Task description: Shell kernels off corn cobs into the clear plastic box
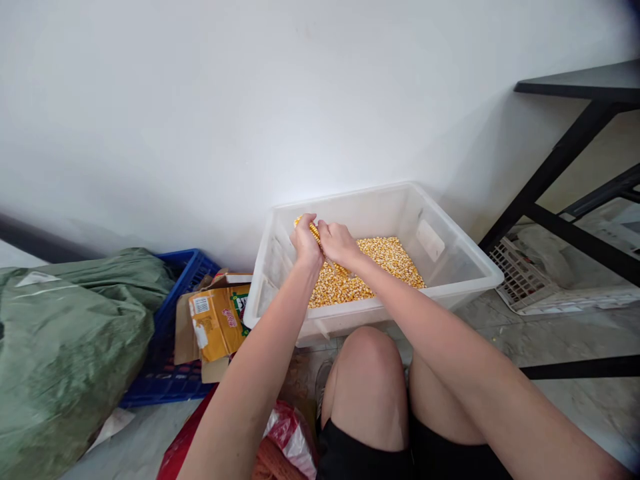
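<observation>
A yellow corn cob is gripped over a clear plastic bin. Fingers of my left hand wrap round the cob, whose far end shows above them. Against the cob's near side presses my right hand, closed, with its fingers curled at the cob. Part of the cob is hidden behind both hands. Loose corn kernels, yellow and whitish, cover the bin's floor below.
Left of the bin lie a torn yellow cardboard box, a blue plastic crate and a large green sack. A black-framed table and a white basket stand to the right. Red and white bags lie near my knees.
</observation>
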{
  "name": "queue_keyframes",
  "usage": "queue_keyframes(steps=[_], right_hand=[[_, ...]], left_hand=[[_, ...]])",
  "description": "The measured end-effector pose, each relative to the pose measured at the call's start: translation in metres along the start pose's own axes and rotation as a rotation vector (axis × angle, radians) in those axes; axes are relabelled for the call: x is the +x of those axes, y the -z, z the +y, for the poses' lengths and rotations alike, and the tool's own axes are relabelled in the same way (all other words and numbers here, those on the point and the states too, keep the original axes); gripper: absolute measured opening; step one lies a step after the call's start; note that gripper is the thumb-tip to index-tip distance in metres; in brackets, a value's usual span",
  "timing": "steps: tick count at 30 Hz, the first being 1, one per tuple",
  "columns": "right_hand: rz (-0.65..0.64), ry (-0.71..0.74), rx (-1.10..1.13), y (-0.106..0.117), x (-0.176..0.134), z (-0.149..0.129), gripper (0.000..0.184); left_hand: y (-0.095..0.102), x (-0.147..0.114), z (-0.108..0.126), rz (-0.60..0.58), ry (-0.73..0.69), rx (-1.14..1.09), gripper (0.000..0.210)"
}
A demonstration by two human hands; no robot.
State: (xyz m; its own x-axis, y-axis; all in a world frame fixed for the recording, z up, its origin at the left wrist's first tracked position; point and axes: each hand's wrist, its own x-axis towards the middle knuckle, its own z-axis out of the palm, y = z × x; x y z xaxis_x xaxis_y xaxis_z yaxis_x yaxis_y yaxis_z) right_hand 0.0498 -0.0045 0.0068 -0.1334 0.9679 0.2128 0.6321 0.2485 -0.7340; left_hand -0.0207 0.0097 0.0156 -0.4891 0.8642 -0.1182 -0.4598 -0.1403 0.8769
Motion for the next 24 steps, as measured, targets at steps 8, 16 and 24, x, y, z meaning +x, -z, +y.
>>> queue_keyframes(steps=[8, 16, 24], right_hand=[[-0.013, -0.023, 0.049, 0.003, -0.001, 0.008, 0.061], [-0.052, -0.044, 0.114, 0.003, -0.001, 0.010, 0.060], [-0.086, -0.079, 0.160, 0.000, 0.003, 0.020, 0.057]], left_hand=[[-0.002, -0.008, -0.003, 0.033, 0.026, 0.020, 0.020], [0.000, -0.007, -0.005, 0.056, 0.030, -0.014, 0.018], [0.001, -0.008, -0.009, 0.041, 0.079, -0.016, 0.021]])
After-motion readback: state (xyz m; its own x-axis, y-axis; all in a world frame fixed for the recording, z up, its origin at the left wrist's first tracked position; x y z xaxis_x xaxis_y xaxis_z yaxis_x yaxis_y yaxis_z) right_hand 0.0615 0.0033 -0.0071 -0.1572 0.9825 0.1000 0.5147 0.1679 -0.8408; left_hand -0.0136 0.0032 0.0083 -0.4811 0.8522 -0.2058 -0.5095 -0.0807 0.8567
